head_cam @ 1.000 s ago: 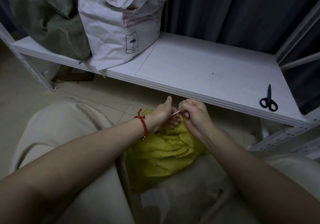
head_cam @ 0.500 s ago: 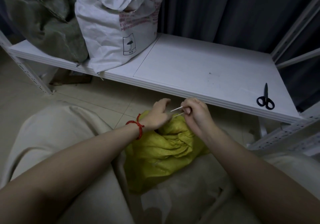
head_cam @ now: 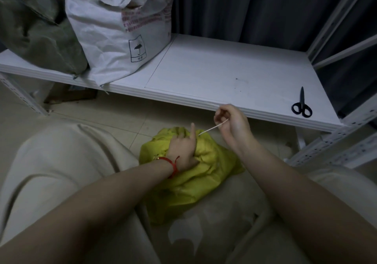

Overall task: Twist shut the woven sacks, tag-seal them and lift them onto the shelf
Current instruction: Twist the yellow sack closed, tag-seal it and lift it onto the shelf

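A yellow woven sack [head_cam: 206,174] lies on the floor between my knees. My left hand [head_cam: 182,148], with a red string at the wrist, presses on the sack's gathered neck, its forefinger raised. A thin white tie [head_cam: 213,128] runs taut from the neck up to my right hand [head_cam: 231,124], which pinches its free end just in front of the shelf edge. The white shelf [head_cam: 224,76] spans the view above. On its left stand a white woven sack [head_cam: 120,27] and a green sack [head_cam: 34,31].
Black scissors [head_cam: 301,105] lie at the shelf's right front corner. White perforated uprights [head_cam: 334,141] frame the shelf at right and left. A dark curtain hangs behind. My pale trouser legs fill the lower view over the tiled floor.
My right hand has drawn away up and to the right, pulling the white tie out taut. My left hand has shifted onto the sack's neck and holds it down.
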